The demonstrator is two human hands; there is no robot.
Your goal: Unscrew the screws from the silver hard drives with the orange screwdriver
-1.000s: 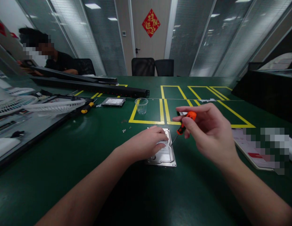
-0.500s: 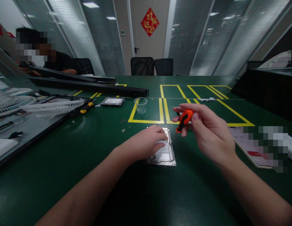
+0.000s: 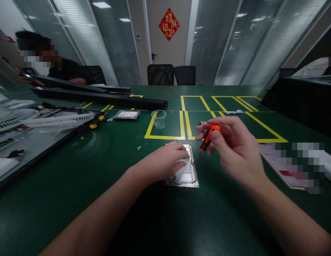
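Note:
A silver hard drive point(image 3: 184, 179) lies flat on the green table in front of me. Across its upper left part rests my left hand point(image 3: 165, 160), fingers bent over the cover and holding the drive down; much of the label is hidden. An orange and black screwdriver point(image 3: 206, 140) is pinched between the thumb and fingers of my right hand point(image 3: 236, 151). It tilts down to the left, and its thin tip meets the drive's right edge. Whether a screw sits under the tip is too small to tell. Several tiny screws point(image 3: 139, 148) lie left of the drive.
Behind the drive stand a clear plastic cup point(image 3: 159, 120) and, further left, another hard drive point(image 3: 126, 115). A yellow-black screwdriver point(image 3: 98, 122) lies by a cluttered grey tray point(image 3: 56, 140). Long black bars point(image 3: 106, 99) lie behind. A phone-like device point(image 3: 284, 167) is at right. Someone sits far left.
My right thumb and fingers have shifted around the screwdriver handle, which looks turned and a little lower. The tip stays at the same edge spot. My left hand keeps its place on the drive.

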